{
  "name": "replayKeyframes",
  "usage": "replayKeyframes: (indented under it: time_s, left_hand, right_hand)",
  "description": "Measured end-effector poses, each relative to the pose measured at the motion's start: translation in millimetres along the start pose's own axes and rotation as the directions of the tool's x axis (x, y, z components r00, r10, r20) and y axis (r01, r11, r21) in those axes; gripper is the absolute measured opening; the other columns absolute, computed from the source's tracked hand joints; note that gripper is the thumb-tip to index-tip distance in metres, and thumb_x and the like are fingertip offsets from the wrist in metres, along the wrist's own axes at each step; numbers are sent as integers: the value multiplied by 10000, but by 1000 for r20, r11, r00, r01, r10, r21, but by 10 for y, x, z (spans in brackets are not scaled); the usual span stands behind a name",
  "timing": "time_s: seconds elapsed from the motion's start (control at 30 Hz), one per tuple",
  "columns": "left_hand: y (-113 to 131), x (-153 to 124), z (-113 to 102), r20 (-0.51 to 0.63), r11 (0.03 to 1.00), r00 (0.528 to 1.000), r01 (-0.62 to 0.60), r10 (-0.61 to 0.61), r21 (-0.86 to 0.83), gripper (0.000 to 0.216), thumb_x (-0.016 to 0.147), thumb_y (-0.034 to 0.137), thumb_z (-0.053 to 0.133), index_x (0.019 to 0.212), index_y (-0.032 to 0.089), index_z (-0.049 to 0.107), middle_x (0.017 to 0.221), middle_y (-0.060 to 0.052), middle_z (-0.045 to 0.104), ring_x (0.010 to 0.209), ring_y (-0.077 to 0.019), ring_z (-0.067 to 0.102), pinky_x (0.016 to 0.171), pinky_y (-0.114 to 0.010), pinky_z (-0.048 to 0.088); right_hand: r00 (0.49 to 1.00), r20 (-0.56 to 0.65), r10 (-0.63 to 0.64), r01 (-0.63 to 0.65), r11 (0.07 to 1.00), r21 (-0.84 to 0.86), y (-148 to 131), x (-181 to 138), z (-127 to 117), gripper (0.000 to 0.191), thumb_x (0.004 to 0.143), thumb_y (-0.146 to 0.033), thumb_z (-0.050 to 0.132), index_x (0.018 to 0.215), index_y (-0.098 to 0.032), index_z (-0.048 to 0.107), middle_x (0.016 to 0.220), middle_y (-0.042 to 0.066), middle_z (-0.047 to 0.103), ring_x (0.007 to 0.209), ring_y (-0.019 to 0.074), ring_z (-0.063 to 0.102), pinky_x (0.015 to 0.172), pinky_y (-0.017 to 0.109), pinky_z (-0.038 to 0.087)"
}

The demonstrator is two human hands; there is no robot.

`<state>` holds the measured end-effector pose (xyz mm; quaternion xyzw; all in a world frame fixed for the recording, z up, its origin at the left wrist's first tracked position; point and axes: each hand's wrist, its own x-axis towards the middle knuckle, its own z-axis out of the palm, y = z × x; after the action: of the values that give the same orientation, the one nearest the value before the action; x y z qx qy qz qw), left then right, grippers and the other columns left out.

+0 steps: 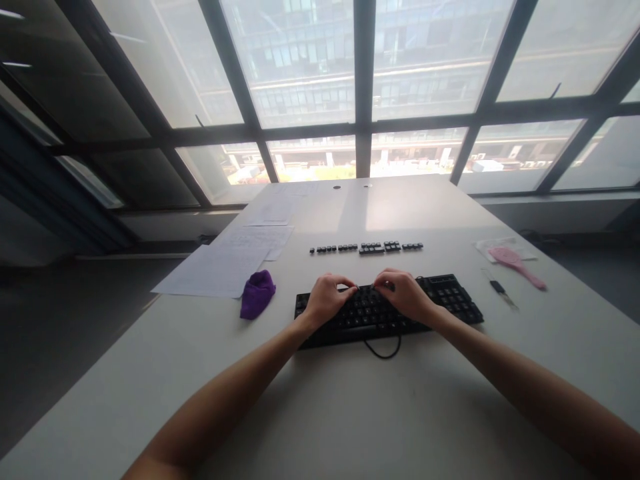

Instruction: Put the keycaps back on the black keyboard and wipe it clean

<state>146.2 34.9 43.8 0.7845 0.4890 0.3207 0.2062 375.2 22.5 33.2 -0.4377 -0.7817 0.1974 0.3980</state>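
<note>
A black keyboard (370, 320) lies in front of me on the white table, its cable (385, 353) looping out at the near edge. My left hand (327, 297) is over its left half, thumb and forefinger pinched at the top row of keys. Facing it, my right hand (404, 293) pinches in the same way a little to the right. Whatever sits between the fingertips of either hand is too small to make out. Beyond the keyboard, loose black keycaps (371, 248) are lined up in small groups.
Left of the keyboard lies a purple cloth (258, 294), with paper sheets (215, 270) behind it. On the right are a pink hairbrush (517, 265), a clear plastic bag (483, 248) and a black key (497, 287). Windows (310, 67) rise behind the table (400, 413).
</note>
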Motion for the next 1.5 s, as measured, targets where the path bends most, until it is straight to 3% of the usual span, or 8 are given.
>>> replayKeyframes:
  time_s: [0.1, 0.27, 0.6, 1.5]
  left_hand:
    - [-30, -24, 36, -45, 1000, 999, -13, 14, 12, 79, 837, 263, 730, 851, 246, 806, 876, -15, 794, 870, -225, 695, 934, -374, 482]
    - [-91, -55, 61, -60, 1000, 998, 0, -1, -20, 80, 834, 277, 737, 864, 247, 805, 856, -9, 790, 784, -203, 661, 812, -336, 494]
    - [-119, -67, 104, 14, 996, 998, -56, 57, -66, 70, 833, 246, 739, 853, 252, 806, 864, -3, 792, 849, -208, 674, 863, -339, 487]
    - [-178, -95, 165, 44, 971, 970, -236, 237, -30, 93, 853, 217, 721, 864, 252, 807, 925, -18, 782, 861, -190, 655, 880, -356, 496]
  right_hand:
    - [999, -21, 37, -36, 999, 37, -16, 135, 116, 117, 841, -112, 647, 793, -186, 725, 819, 35, 710, 753, 176, 654, 733, 301, 502]
    - [994, -63, 87, -79, 990, 121, 43, 127, 227, 96, 845, -138, 663, 805, -183, 738, 811, 37, 724, 765, 179, 659, 741, 298, 503]
    - [998, 62, 4, -11, 995, 103, 71, 20, 211, 128, 862, -103, 648, 844, -195, 735, 844, 28, 717, 805, 185, 648, 786, 304, 480]
    - [988, 121, -98, 91, 994, 62, 91, -26, 209, 124, 890, -113, 639, 896, -202, 724, 925, 50, 702, 866, 190, 648, 822, 316, 497]
